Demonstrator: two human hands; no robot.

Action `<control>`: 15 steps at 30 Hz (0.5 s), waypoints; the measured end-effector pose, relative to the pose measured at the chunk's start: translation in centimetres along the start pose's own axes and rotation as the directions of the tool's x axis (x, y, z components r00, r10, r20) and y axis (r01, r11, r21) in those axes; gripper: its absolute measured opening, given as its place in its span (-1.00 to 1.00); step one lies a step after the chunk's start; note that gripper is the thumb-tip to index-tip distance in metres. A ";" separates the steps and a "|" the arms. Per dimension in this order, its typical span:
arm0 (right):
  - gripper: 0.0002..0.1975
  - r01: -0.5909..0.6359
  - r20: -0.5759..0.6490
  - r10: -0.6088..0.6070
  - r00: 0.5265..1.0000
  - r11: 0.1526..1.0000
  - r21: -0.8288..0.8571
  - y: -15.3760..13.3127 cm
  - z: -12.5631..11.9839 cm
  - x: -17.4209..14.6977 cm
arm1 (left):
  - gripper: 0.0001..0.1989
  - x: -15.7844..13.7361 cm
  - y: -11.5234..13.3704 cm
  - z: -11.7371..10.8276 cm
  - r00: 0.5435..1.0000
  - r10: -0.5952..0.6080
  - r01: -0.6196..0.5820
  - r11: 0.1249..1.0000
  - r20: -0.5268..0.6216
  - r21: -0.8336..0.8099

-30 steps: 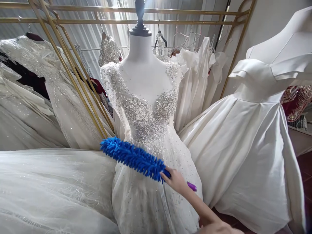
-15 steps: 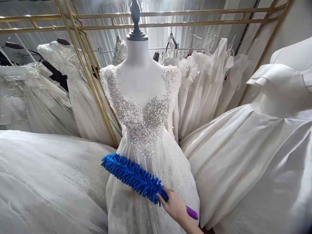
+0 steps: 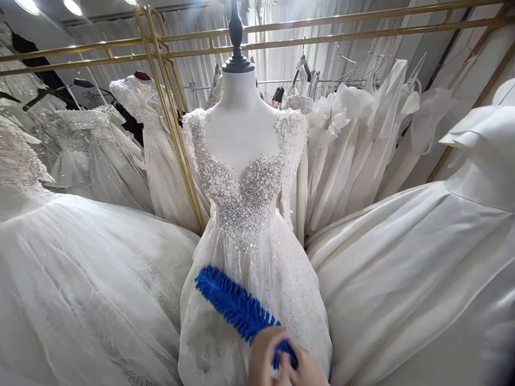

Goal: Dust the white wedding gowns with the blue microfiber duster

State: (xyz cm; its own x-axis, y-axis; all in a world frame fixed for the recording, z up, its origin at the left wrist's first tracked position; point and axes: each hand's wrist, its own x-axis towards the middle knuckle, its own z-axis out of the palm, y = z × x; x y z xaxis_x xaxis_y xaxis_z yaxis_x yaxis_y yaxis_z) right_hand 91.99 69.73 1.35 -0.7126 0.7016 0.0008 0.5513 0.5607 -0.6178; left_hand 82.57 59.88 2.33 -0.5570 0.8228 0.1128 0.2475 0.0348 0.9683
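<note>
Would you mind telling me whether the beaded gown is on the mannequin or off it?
On: the beaded gown is fitted over the mannequin, shoulders and bodice in place.

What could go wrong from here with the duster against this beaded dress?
1. The blue duster lies on the dress skirt, which is dotted with sparkles; its fibres could snag and pull some loose.
2. Just above sits the heavily beaded bodice; a stroke upward might catch there.
3. Both hands crowd the handle at the frame's bottom edge, so the grip is hard to judge.
</note>
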 end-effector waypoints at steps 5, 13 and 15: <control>-0.57 0.039 0.024 -0.041 0.999 0.997 0.063 -2.2 -2.0 0.4 | -0.37 1.3 -4.2 -7.3 0.730 -0.378 0.273 0.925 -0.569 -0.264; -0.55 -0.022 -0.136 0.028 0.990 0.998 0.050 -6.0 -3.2 7.8 | -0.45 9.6 -0.1 -2.2 0.865 -0.495 0.383 0.546 0.082 -0.745; -0.54 -0.020 -0.066 0.027 0.997 0.994 0.107 -4.5 -0.3 6.8 | -0.51 9.1 -1.0 -1.7 0.801 -0.589 0.450 0.481 0.103 -0.752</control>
State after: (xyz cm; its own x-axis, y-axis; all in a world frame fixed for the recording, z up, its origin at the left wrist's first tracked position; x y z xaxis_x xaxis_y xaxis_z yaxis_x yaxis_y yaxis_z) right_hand 84.80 72.06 4.41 -0.6670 0.7442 0.0361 0.5156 0.4960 -0.6987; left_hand 75.90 66.32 2.78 -0.5104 0.6972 -0.5034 -0.7285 -0.0395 0.6839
